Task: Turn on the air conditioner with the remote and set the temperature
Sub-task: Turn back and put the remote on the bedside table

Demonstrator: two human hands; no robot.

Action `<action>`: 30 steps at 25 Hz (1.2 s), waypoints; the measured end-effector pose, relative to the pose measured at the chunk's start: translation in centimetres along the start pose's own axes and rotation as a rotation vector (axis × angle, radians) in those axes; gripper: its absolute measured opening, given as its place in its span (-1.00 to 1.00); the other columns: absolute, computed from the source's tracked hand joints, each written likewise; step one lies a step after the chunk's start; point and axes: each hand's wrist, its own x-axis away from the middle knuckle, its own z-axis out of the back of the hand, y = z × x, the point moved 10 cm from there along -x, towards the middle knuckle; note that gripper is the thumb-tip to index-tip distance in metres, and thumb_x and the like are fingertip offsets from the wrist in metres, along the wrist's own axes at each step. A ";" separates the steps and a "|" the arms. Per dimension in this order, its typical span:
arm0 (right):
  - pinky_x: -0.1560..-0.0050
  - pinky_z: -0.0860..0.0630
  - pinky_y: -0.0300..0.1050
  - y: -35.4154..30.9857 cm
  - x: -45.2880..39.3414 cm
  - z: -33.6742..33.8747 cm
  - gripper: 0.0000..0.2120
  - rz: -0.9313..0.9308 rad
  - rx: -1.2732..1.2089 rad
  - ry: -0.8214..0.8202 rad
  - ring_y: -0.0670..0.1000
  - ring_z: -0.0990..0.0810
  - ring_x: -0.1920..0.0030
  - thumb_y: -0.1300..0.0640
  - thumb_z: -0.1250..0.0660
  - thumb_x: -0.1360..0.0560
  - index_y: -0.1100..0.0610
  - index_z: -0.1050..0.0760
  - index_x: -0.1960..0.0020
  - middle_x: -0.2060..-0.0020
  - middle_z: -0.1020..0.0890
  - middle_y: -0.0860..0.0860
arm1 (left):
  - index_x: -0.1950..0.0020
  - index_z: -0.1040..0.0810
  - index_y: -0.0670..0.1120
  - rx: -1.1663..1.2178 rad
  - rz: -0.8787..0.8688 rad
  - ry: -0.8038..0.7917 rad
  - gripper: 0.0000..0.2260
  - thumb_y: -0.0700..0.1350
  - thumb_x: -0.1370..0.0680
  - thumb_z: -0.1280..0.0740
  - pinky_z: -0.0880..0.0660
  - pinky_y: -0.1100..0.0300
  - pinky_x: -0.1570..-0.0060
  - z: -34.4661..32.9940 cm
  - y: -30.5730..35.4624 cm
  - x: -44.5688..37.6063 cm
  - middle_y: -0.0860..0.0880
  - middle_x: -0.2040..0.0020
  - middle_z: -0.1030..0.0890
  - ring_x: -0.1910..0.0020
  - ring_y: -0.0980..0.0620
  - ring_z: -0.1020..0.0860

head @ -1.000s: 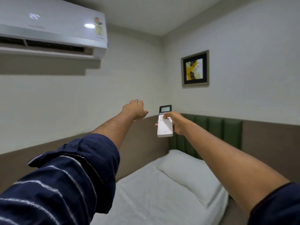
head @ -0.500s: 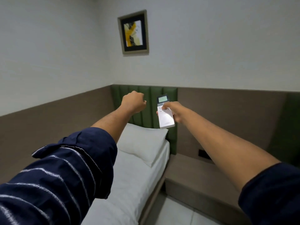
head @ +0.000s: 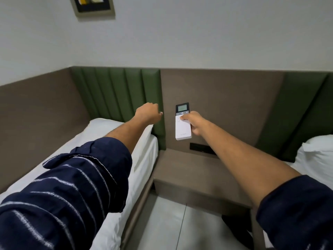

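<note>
Remote (head: 183, 126) white, dark top around grey screen. Sleeves (head: 75, 186) navy, thin pale stripes. Headboard (head: 117, 92) green, vertical ribs. Wall panel (head: 225, 98) and bedside shelf (head: 194, 170) taupe-brown. Bedding (head: 144, 150) white. Wall (head: 198, 33) off-white. Floor (head: 162, 222) pale grey tile.

The framed picture (head: 93, 5) is cut off by the top edge. The remote (head: 182, 121) screen's digits are too small to read. The right hand (head: 195, 123) hides the remote's right side, and the right-side pillow (head: 319, 156) runs off frame.
</note>
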 end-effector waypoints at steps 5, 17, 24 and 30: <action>-0.13 -0.52 0.08 6.3 -9.5 4.2 -0.59 -0.108 -0.025 0.083 0.24 -0.60 -0.17 0.41 -0.24 -0.52 0.34 -0.39 -0.36 -0.25 -0.57 0.29 | -0.41 -0.37 -0.19 0.010 -0.069 -0.120 -0.54 0.06 -0.61 -0.12 -0.39 -0.08 -0.29 -10.3 3.3 -8.5 -0.17 -0.43 -0.39 -0.41 -0.15 -0.36; 0.15 -0.51 -0.15 27.1 -33.6 11.3 -0.84 -0.358 -0.107 0.189 0.15 -0.62 0.05 0.45 -0.30 -0.49 0.23 -0.54 0.05 -0.19 -0.61 0.29 | -0.57 -0.10 -0.19 -0.045 -0.258 -0.329 -0.41 0.08 -0.63 -0.09 -0.13 -0.02 -0.52 -38.0 9.8 -26.8 -0.16 -0.59 -0.14 -0.57 -0.15 -0.12; 0.14 -0.53 -0.13 45.5 -42.8 13.3 -0.62 -0.511 -0.082 0.239 0.19 -0.65 -0.05 0.37 -0.38 -0.47 0.30 -0.47 -0.28 -0.18 -0.63 0.23 | -0.60 0.00 -0.13 -0.136 -0.233 -0.462 -0.38 0.12 -0.63 -0.07 -0.05 -0.01 -0.53 -57.4 10.7 -28.5 -0.12 -0.62 -0.03 -0.60 -0.12 -0.03; 0.40 -0.37 -0.22 56.4 -48.1 12.5 -0.72 -0.560 0.033 0.253 0.07 -0.58 0.19 0.30 -0.43 -0.46 0.22 -0.48 -0.14 -0.09 -0.63 0.18 | -0.60 0.04 -0.15 -0.179 -0.231 -0.542 -0.38 0.10 -0.64 -0.07 -0.04 -0.01 -0.53 -69.0 8.5 -28.5 -0.12 -0.62 0.01 -0.60 -0.13 0.00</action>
